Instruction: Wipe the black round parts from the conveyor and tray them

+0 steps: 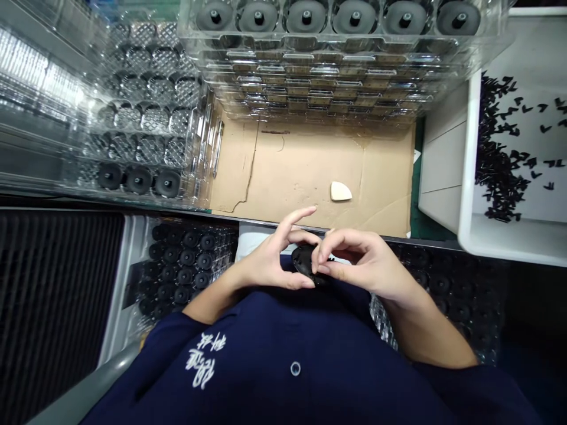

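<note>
In front of my chest, just below the bench edge, my left hand (283, 254) grips a round black plastic part (302, 260) by its rim, thumb underneath and fingers above. My right hand (354, 260) is over the same part, thumb and index finger pinched together against its face. Whatever sits between those fingertips is too small and covered to name; dark bits show beside them. A small off-white wedge-shaped piece (340, 191) lies on the cardboard (287, 171) beyond my hands.
Stacked clear trays (310, 77) hold round dark parts (306, 16) at the back. More clear trays (150, 118) stand at left, with three round parts in the front row. At right, a white bin (509, 239) contains many small black V-shaped pieces (500, 159). Filled trays (186, 260) flank me below.
</note>
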Tool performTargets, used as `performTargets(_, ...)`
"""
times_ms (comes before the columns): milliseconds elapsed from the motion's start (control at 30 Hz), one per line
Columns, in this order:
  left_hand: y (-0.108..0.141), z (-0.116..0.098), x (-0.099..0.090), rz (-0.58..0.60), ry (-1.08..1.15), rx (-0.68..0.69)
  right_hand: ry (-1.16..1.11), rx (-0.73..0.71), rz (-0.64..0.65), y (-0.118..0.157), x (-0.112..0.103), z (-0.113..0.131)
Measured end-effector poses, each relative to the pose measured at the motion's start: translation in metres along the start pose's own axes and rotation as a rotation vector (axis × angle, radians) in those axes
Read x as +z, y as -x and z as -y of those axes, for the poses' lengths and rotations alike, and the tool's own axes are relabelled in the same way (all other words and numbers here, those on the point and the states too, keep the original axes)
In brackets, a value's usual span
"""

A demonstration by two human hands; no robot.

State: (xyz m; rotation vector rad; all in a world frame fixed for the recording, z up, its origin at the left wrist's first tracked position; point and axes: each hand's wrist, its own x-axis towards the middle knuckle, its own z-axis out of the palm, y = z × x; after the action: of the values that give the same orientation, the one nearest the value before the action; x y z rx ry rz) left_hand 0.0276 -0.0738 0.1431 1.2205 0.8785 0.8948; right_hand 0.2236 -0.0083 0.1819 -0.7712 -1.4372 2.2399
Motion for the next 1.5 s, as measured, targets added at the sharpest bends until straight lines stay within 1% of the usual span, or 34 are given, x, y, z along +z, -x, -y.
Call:
performTargets(67, 0.002, 0.001, 0.002, -0.005, -0.014, 0.035, 0.015, -0.032, -0.003, 0.005, 0.002, -0.002)
performTargets(133, 0.003, 0.002, 0.004, -0.008, -0.048, 0.088, 0.033, -0.034, -0.019, 0.010, 0.004, -0.003)
performTargets(233, 0.004, 0.002, 0.009, -0.012, -0.116, 0.167, 0.066, -0.037, -0.073, 0.018, 0.005, -0.005)
performTargets(300, 0.006, 0.000, 0.013, -0.004, -0.139, 0.206, 0.121, -0.071, -0.110, 0.025, 0.006, -0.007)
performTargets(467, 0.012, -0.006, 0.024, -0.004, -0.166, 0.255, 0.304, -0.194, -0.204, 0.045, 0.011, -0.013)
performTargets(633, 0.018, -0.012, 0.035, 0.008, -0.191, 0.285, 0.363, -0.293, -0.329, 0.067, 0.018, -0.018)
performTargets(733, 0.019, -0.016, 0.041, 0.039, -0.222, 0.284, 0.428, -0.357, -0.360, 0.081, 0.022, -0.019)
performTargets(800, 0.019, -0.018, 0.044, 0.053, -0.253, 0.286, 0.489, -0.374, -0.367, 0.089, 0.023, -0.020)
performTargets(900, 0.019, -0.022, 0.050, 0.041, -0.309, 0.308, 0.567, -0.373, -0.320, 0.100, 0.026, -0.019)
performTargets(967, 0.019, -0.023, 0.052, 0.012, -0.340, 0.355, 0.544, -0.389, -0.288, 0.105, 0.028, -0.018)
performTargets(1000, 0.019, -0.023, 0.054, -0.010, -0.354, 0.395, 0.492, -0.405, -0.295, 0.108, 0.029, -0.017)
performTargets(1100, 0.020, -0.020, 0.055, -0.100, -0.428, 0.534, 0.292, -0.462, -0.407, 0.111, 0.032, -0.017)
performTargets(1133, 0.021, -0.019, 0.055, -0.134, -0.462, 0.569, 0.250, -0.477, -0.447, 0.110, 0.033, -0.017)
performTargets(1200, 0.022, -0.018, 0.055, -0.189, -0.528, 0.612, 0.236, -0.478, -0.484, 0.109, 0.033, -0.019)
performTargets(1267, 0.022, -0.019, 0.055, -0.205, -0.571, 0.637, 0.285, -0.457, -0.468, 0.105, 0.032, -0.021)
performTargets(1367, 0.019, -0.022, 0.053, -0.155, -0.555, 0.635, 0.430, -0.443, -0.401, 0.098, 0.029, -0.022)
performTargets(1433, 0.017, -0.024, 0.052, -0.097, -0.487, 0.589, 0.506, -0.441, -0.341, 0.092, 0.027, -0.020)
performTargets(1500, 0.015, -0.024, 0.050, -0.046, -0.399, 0.506, 0.501, -0.413, -0.274, 0.087, 0.024, -0.015)
